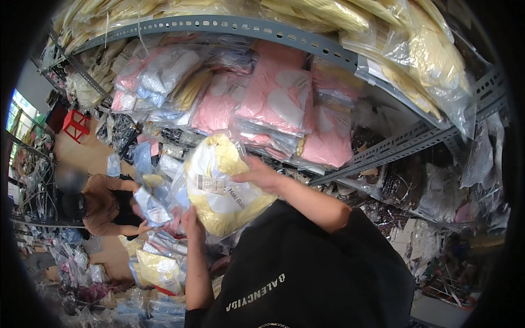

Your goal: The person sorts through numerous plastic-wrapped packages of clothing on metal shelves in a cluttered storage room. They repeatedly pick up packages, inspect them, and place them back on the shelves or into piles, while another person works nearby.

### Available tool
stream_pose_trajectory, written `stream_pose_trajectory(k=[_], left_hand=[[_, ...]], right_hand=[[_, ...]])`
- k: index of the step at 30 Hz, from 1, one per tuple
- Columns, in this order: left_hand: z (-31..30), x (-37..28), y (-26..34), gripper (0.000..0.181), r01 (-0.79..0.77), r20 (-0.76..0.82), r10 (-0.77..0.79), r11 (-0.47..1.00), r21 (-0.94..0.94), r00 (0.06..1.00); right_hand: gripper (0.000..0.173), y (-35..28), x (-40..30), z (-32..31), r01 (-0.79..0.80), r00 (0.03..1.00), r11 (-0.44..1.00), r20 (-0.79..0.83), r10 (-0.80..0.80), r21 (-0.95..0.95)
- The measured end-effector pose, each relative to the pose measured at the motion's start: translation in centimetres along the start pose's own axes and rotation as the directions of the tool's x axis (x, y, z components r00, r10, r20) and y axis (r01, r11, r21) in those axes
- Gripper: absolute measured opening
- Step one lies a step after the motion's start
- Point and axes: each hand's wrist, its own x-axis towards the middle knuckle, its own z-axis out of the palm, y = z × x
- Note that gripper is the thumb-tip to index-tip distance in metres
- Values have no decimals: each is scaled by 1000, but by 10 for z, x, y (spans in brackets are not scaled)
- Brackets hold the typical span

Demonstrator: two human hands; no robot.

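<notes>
A clear plastic bag of folded yellow and white fabric [221,217] is held up in front of my black shirt, and it bears a printed label and writing. My right hand [262,176] grips its upper right side, with the thumb lying over the plastic. At the lower left edge, my left hand [192,225] pinches the same bag; its fingertips are partly hidden. Just beyond the bag, pink bagged garments [275,98] lie stacked on a shelf. Light-blue bagged garments [143,158] are piled to the left of it.
A perforated grey metal shelf beam [229,24] runs overhead, with yellow bagged goods [348,16] above it. To the left, a co-worker [102,203] holds a light-blue package [152,208]. A red plastic stool [76,125] stands on the floor. More yellow packages [158,268] lie at lower left.
</notes>
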Motion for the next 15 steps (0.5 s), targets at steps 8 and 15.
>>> stream_pose_trajectory(k=[8,15], left_hand=[[-73,-56,-65,45,148,-199,-83,929,340,976],[-69,-73,-50,44,286,-306,-201,922,262,931]], right_hand=[[39,-109,60,-83,236,916,910,-390,-91,341],[35,-186,206,-272,392,657,914,-663,-359,-107]])
